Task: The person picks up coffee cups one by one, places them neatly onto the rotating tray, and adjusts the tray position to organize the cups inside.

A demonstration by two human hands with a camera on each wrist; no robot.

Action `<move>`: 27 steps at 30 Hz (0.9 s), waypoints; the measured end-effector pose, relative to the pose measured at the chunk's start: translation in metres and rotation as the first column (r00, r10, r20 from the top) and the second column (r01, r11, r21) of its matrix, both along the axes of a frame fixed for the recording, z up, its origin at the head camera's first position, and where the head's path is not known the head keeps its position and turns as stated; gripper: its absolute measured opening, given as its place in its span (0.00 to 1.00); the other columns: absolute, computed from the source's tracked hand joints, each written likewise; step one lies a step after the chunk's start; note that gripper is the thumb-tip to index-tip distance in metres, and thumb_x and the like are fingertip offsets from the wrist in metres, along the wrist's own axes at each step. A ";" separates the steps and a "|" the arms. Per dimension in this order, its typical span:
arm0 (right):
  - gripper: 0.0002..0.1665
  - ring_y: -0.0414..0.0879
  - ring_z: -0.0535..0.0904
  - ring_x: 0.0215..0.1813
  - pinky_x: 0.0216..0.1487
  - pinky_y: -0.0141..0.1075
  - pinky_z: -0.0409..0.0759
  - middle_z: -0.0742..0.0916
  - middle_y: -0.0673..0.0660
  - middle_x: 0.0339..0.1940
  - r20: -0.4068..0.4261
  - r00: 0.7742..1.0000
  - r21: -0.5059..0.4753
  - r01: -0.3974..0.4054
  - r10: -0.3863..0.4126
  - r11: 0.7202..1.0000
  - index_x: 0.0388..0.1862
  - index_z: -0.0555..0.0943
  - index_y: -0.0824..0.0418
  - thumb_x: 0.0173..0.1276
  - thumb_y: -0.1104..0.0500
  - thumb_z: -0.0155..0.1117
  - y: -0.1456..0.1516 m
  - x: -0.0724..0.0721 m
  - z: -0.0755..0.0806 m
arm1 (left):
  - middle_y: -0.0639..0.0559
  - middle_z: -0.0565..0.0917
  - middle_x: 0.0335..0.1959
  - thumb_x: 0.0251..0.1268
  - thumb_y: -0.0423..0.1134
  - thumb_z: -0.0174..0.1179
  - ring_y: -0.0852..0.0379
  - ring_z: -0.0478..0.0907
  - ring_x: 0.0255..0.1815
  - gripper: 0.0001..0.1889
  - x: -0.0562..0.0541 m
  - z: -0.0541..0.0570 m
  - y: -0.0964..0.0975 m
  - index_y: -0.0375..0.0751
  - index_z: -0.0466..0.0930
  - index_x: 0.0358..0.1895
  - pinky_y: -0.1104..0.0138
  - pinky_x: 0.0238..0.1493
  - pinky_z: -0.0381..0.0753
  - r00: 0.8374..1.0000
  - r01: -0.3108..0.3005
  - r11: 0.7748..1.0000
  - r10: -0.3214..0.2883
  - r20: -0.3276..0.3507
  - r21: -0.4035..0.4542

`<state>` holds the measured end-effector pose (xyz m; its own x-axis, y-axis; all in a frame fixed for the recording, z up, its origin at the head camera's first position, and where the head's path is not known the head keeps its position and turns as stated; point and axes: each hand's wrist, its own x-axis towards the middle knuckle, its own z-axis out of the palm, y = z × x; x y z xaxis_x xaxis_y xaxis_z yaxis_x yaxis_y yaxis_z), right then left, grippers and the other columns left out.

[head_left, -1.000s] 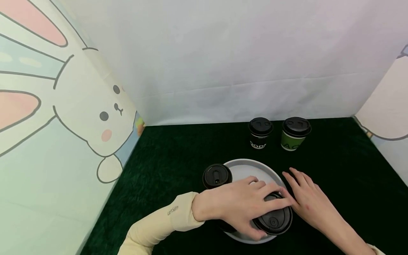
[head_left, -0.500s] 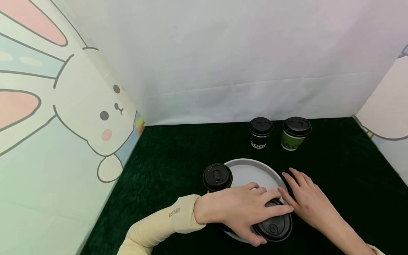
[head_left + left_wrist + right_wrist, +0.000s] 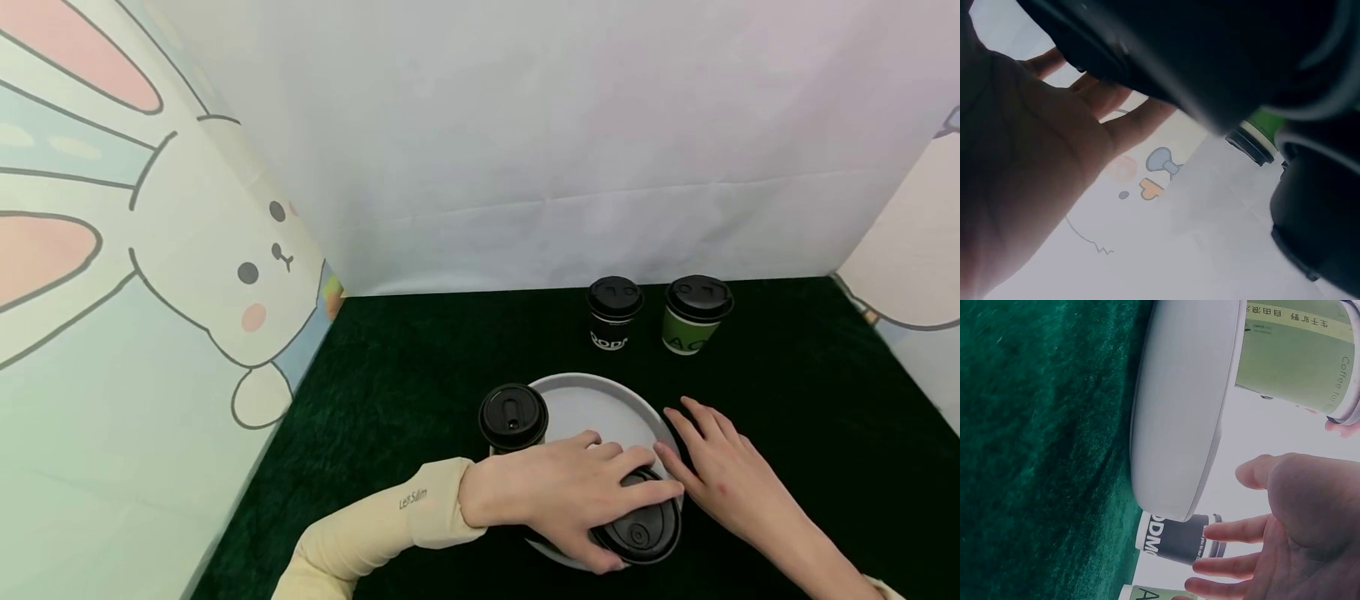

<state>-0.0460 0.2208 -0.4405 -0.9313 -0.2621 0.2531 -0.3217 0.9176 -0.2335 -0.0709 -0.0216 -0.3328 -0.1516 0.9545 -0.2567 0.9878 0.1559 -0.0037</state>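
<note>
My left hand (image 3: 573, 492) reaches over a round light-grey tray (image 3: 600, 410) and grips a lidded paper coffee cup from above, fingers and thumb around its black lid (image 3: 639, 529). In the right wrist view this cup shows a green side (image 3: 1297, 359) with printed text, standing at the tray. To the right of the tray, my right hand (image 3: 723, 479) holds nothing, its fingers fairly straight and its thumb near the rim. Another black-lidded cup (image 3: 513, 415) stands at the tray's left side, partly behind my left wrist. Dark, blurred shapes (image 3: 1210, 56) cover much of the left wrist view.
Behind the tray stand a black lidded cup (image 3: 611, 312) and a green lidded cup (image 3: 692, 315), side by side. A dark green cloth (image 3: 405, 358) covers the table. A white backdrop (image 3: 525, 167) rises at the back, with a rabbit-print panel (image 3: 202, 258) on the left.
My left hand and the gripped cup have shifted slightly toward the near edge of the tray, then a little left. My right hand stays almost still.
</note>
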 end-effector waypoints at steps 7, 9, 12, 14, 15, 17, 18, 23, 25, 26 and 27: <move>0.34 0.72 0.72 0.62 0.49 0.67 0.75 0.72 0.74 0.67 0.008 1.000 -0.006 0.004 -0.004 1.000 0.66 0.75 0.68 0.73 0.46 0.64 0.001 0.000 0.000 | 0.52 0.61 0.75 0.66 0.70 0.53 0.62 0.70 0.64 0.48 0.001 -0.002 0.000 0.56 0.43 0.83 0.64 0.65 0.71 1.000 -0.015 0.999 0.016 0.008 -0.028; 0.34 0.72 0.71 0.62 0.49 0.68 0.75 0.72 0.74 0.68 0.013 1.000 -0.007 0.005 -0.005 1.000 0.66 0.75 0.68 0.73 0.45 0.63 0.001 0.001 -0.001 | 0.52 0.61 0.75 0.66 0.70 0.53 0.62 0.70 0.64 0.48 0.002 -0.002 0.000 0.56 0.44 0.83 0.64 0.64 0.72 1.000 -0.018 0.999 0.018 -0.002 -0.030; 0.34 0.73 0.72 0.62 0.48 0.68 0.75 0.72 0.74 0.67 0.008 1.000 -0.009 0.003 -0.003 1.000 0.66 0.75 0.68 0.73 0.45 0.63 0.001 0.001 -0.002 | 0.53 0.61 0.74 0.67 0.70 0.52 0.63 0.71 0.62 0.47 0.003 -0.002 0.001 0.56 0.44 0.82 0.65 0.62 0.73 0.999 -0.029 0.999 0.028 -0.020 -0.034; 0.33 0.72 0.72 0.62 0.47 0.67 0.75 0.72 0.74 0.67 0.005 1.000 -0.008 0.003 -0.002 1.000 0.66 0.75 0.68 0.73 0.46 0.64 0.000 0.001 -0.002 | 0.53 0.62 0.73 0.67 0.71 0.52 0.63 0.72 0.61 0.47 0.003 -0.003 0.001 0.56 0.45 0.82 0.65 0.61 0.74 0.999 -0.041 0.998 0.040 -0.032 -0.037; 0.33 0.72 0.72 0.62 0.47 0.67 0.76 0.72 0.74 0.67 0.007 1.000 -0.005 0.004 -0.004 1.000 0.66 0.75 0.67 0.73 0.45 0.64 0.000 0.001 -0.002 | 0.53 0.62 0.73 0.67 0.71 0.51 0.63 0.72 0.60 0.47 0.004 -0.003 0.000 0.56 0.45 0.82 0.64 0.61 0.74 0.998 -0.050 0.998 0.048 -0.038 -0.039; 0.33 0.72 0.72 0.62 0.47 0.67 0.76 0.72 0.73 0.68 0.020 1.000 -0.004 0.008 -0.008 1.000 0.67 0.75 0.67 0.73 0.45 0.63 0.000 0.001 -0.002 | 0.53 0.63 0.72 0.67 0.72 0.50 0.63 0.73 0.59 0.47 0.004 -0.004 0.000 0.56 0.46 0.82 0.65 0.60 0.75 0.996 -0.063 0.997 0.061 -0.060 -0.041; 0.34 0.72 0.72 0.62 0.47 0.67 0.76 0.72 0.73 0.68 0.027 1.000 -0.003 0.010 -0.010 1.000 0.67 0.75 0.67 0.73 0.45 0.63 -0.001 0.001 -0.002 | 0.53 0.63 0.72 0.67 0.72 0.50 0.63 0.73 0.58 0.46 0.004 -0.004 0.000 0.56 0.47 0.82 0.65 0.59 0.75 0.995 -0.069 0.997 0.065 -0.073 -0.041; 0.34 0.72 0.71 0.63 0.49 0.67 0.75 0.71 0.73 0.69 0.058 0.998 -0.005 0.015 -0.014 1.000 0.68 0.74 0.66 0.74 0.44 0.61 -0.001 0.001 -0.002 | 0.54 0.64 0.71 0.66 0.75 0.45 0.62 0.74 0.56 0.45 0.005 -0.006 -0.001 0.56 0.50 0.81 0.65 0.58 0.74 0.985 -0.087 0.995 0.080 -0.154 -0.041; 0.34 0.72 0.71 0.63 0.48 0.67 0.75 0.71 0.73 0.69 0.056 0.998 -0.005 0.013 -0.013 1.000 0.68 0.74 0.66 0.74 0.44 0.61 -0.001 0.001 -0.003 | 0.54 0.65 0.70 0.66 0.76 0.43 0.62 0.74 0.56 0.46 0.005 -0.007 -0.001 0.56 0.50 0.81 0.64 0.58 0.74 0.983 -0.092 0.995 0.084 -0.165 -0.041; 0.34 0.72 0.71 0.63 0.48 0.67 0.75 0.71 0.73 0.69 0.054 0.999 -0.005 0.011 -0.011 1.000 0.68 0.74 0.66 0.74 0.44 0.61 -0.001 0.001 -0.003 | 0.54 0.65 0.70 0.66 0.77 0.43 0.62 0.74 0.56 0.46 0.006 -0.007 -0.001 0.56 0.50 0.81 0.64 0.59 0.74 0.983 -0.094 0.995 0.086 -0.163 -0.041; 0.34 0.72 0.71 0.63 0.49 0.67 0.75 0.71 0.73 0.69 0.053 0.999 -0.007 0.010 -0.009 1.000 0.68 0.74 0.66 0.74 0.44 0.62 -0.001 0.001 -0.003 | 0.54 0.65 0.70 0.66 0.77 0.43 0.62 0.75 0.55 0.46 0.006 -0.007 -0.001 0.55 0.50 0.81 0.64 0.59 0.74 0.983 -0.095 0.995 0.088 -0.160 -0.039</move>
<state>-0.0454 0.2198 -0.4437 -0.9458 -0.2517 0.2052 -0.3001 0.9189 -0.2562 -0.0653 -0.0225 -0.3401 -0.2798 0.9225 -0.2660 0.9558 0.2417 -0.1675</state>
